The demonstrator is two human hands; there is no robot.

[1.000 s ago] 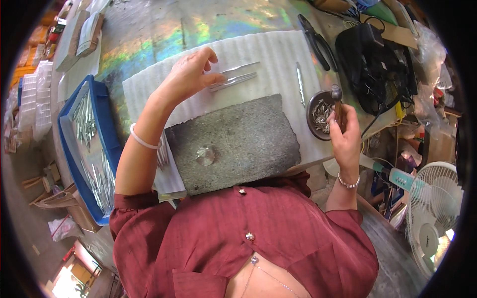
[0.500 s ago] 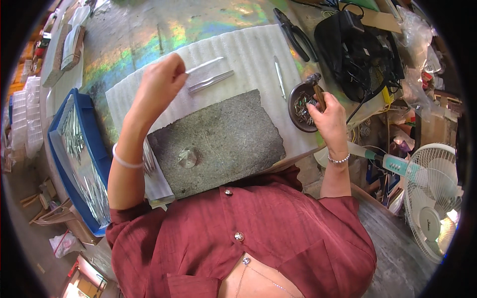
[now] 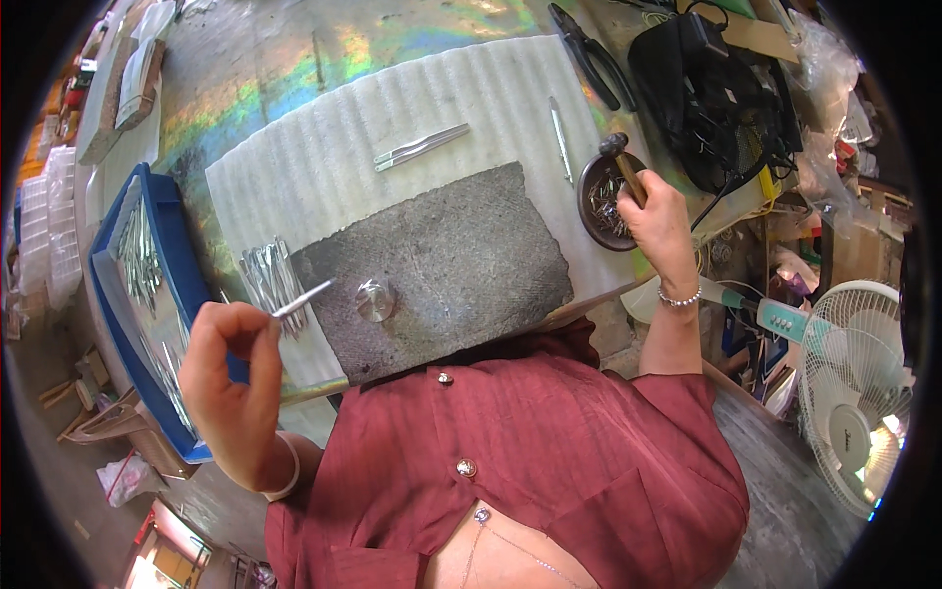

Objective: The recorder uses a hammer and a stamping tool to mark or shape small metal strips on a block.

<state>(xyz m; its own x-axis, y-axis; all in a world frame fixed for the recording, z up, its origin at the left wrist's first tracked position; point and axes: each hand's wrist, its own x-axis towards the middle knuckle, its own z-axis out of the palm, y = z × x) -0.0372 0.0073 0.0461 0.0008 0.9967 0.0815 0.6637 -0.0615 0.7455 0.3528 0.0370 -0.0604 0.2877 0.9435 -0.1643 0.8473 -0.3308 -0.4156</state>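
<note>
In a closed pinch, my left hand (image 3: pixel 233 388) holds a slim pale rod (image 3: pixel 306 297) that tapers to a tip near the grey stone slab (image 3: pixel 461 255). A small round shiny metal disc (image 3: pixel 375 301) rests on the slab's left part. My right hand (image 3: pixel 657 221) is closed around the wooden handle of a small hammer (image 3: pixel 638 187), its dark head pointing up and away. The same hand's fingertips reach into a brown bowl (image 3: pixel 591 218) of small metal pins (image 3: pixel 610 204); whether they grip a pin is hard to make out.
Several tweezers-like metal pieces (image 3: pixel 270 275) lie left of the slab, and more fill a blue tray (image 3: pixel 177 231). Tweezers (image 3: pixel 422 147) and a slim metal piece (image 3: pixel 560 137) lie on white foam (image 3: pixel 324 157). Pliers (image 3: pixel 594 61), a black bag (image 3: pixel 687 98) and a fan (image 3: pixel 854 393) are beyond.
My left hand has moved from over the foam, back toward me and to the left, carrying the pale rod. My right hand stays at the bowl with the hammer.
</note>
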